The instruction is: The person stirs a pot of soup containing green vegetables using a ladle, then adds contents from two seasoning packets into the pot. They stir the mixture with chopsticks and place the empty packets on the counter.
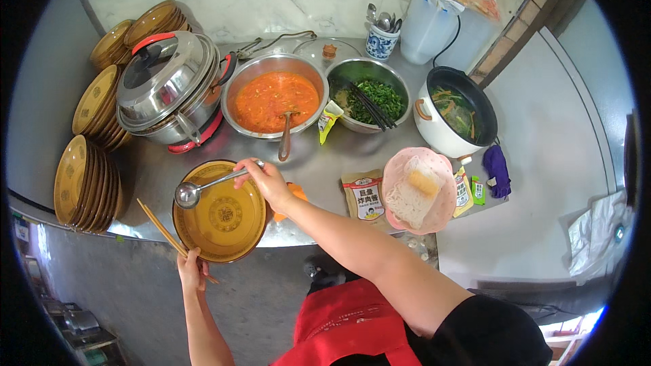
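My left hand (191,270) grips a pair of wooden chopsticks (160,225) and the near rim of a yellow-brown patterned bowl (231,241). The bowl sits at the counter's front edge, its near side reaching past it. In my right hand (267,184) is a small steel ladle (187,195), whose head hovers over the bowl's left side. No food shows inside the bowl. Just beyond stands a steel basin of red-orange sauce (269,99) with a spoon (286,137) in it. Something orange (291,201) lies partly hidden behind my right wrist.
Stacked brown bowls (76,183) and a lidded steel pot (163,91) stand left. Rightward are a basin of chopped greens (379,96) with dark chopsticks, a white pot (438,129), a pink bowl of noodles (407,198), a sauce packet (363,193) and a spoon holder (381,43).
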Available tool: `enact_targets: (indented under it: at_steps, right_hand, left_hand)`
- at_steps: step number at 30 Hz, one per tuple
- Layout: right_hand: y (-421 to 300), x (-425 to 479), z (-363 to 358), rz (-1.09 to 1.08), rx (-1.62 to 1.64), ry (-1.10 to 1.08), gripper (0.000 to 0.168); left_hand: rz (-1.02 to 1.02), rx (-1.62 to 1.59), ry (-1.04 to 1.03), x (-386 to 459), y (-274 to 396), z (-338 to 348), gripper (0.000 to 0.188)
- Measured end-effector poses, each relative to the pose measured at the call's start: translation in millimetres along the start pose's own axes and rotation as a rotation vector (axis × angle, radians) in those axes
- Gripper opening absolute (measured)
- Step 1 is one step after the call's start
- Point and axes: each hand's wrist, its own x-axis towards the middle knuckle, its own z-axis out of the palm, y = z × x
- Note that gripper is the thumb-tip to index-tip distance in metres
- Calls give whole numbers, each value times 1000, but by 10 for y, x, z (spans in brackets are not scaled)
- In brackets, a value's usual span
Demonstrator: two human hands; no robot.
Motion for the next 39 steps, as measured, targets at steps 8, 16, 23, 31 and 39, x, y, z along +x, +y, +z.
enact_targets:
  at_steps: [8,16,23,31,39]
  right_hand:
    - [131,213,-94,3,-10,30,31]
    - [21,69,-109,-6,-43,82,26]
    - [-184,-297,-110,42,-38,25,28]
    - [-980,-1505,-848,-73,-33,261,28]
    - [-1723,-2941,-2059,-532,148,846,23]
  left_hand:
    - [-95,68,-17,301,-69,-84,9]
    - [-100,41,230,397,107,-319,30]
    - [259,519,402,802,8,-432,19]
    - [380,536,-32,-434,86,611,16]
    - [515,1235,-838,-891,-324,2531,42]
